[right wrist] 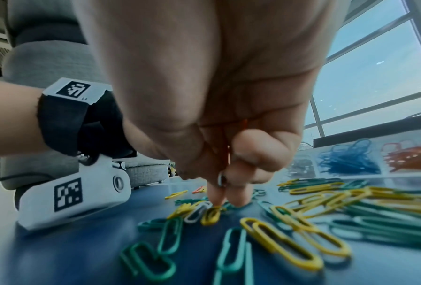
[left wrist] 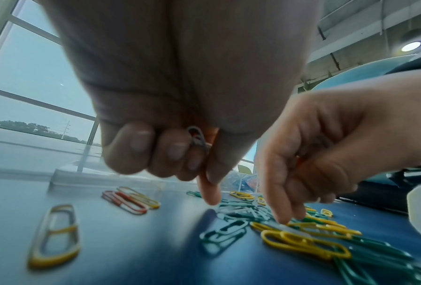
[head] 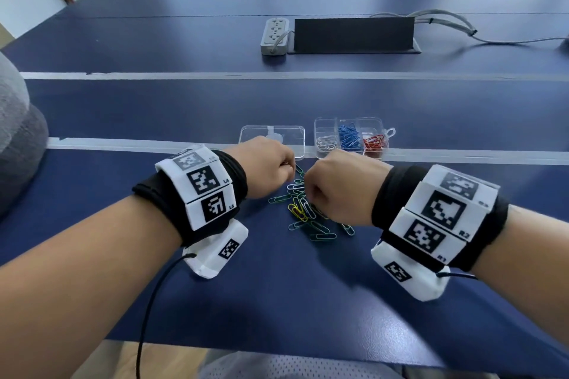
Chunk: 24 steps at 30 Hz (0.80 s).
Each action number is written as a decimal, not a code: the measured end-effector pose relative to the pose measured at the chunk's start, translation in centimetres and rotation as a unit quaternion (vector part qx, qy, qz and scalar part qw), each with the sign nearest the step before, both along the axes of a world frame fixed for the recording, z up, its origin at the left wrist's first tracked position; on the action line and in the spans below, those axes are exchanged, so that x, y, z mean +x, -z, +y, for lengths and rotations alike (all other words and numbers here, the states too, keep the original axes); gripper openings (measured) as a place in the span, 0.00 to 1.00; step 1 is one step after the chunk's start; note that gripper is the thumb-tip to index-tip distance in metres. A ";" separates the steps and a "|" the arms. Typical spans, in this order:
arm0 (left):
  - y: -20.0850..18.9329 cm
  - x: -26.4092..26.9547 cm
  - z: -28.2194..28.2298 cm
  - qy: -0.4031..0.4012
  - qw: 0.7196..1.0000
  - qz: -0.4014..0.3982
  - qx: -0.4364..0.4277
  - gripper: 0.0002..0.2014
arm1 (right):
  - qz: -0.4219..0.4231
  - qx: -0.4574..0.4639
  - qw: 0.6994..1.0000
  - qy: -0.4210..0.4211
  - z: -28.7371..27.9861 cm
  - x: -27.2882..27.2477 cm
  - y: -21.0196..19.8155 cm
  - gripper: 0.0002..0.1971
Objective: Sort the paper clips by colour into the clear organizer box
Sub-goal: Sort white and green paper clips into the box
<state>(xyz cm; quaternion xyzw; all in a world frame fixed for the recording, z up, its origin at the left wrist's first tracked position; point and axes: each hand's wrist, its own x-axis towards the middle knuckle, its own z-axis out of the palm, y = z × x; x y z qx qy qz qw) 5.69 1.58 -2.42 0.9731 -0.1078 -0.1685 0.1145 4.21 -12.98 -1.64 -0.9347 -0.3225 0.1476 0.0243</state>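
Loose clips (head: 303, 209) before organizer box (head: 351, 138), lid (head: 272, 137) leftward

The counter (head: 308, 286) is smooth navy laminate with a soft sheen. The paper clips (right wrist: 277, 241) look coated in glossy coloured plastic. The organizer box (head: 351, 123) is clear, shiny plastic. The wrist bands (head: 388, 197) are matt black cloth.

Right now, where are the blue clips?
In the head view, the blue clips fill the clear box's middle section, between silver clips and red clips.
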 end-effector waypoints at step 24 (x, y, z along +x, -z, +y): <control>-0.7 0.1 0.3 0.028 0.998 -0.045 0.033 0.09 | -0.005 0.013 0.997 0.071 0.2 1.1 -0.3 0.08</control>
